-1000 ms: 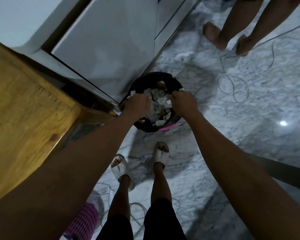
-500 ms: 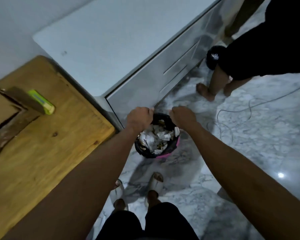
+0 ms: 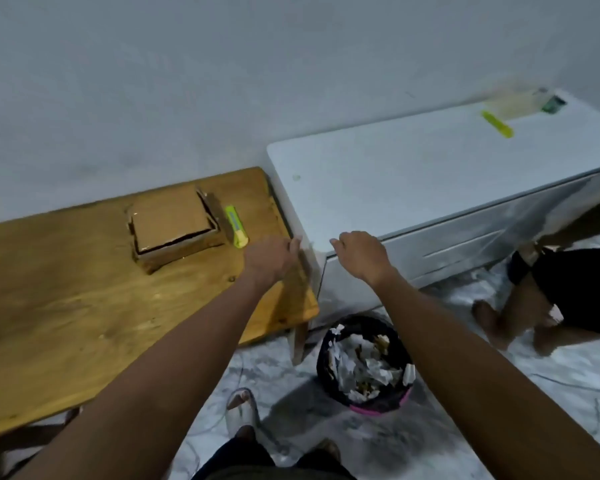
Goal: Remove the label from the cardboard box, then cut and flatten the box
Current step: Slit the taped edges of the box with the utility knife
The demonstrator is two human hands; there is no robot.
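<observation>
A brown cardboard box [image 3: 172, 225] lies on the wooden table [image 3: 66, 306], its top flaps loose. A yellow-green utility knife [image 3: 236, 226] rests just right of the box. My left hand [image 3: 269, 259] hovers over the table's right end, a little right of the knife, fingers loosely spread and holding nothing. My right hand [image 3: 361, 254] hangs over the front corner of the white cabinet [image 3: 430, 174], fingers curled loosely, also with nothing in it. No label is visible on the box from here.
A black bin [image 3: 364, 362] with a pink base, full of torn paper scraps, stands on the marble floor below the cabinet. Another person's legs [image 3: 541, 306] are at the right. A second yellow-green knife [image 3: 497, 123] lies on the cabinet top.
Both hands have risen from the bin's rim to table height and hold nothing now. The view has tilted up, bringing the box and knife into sight.
</observation>
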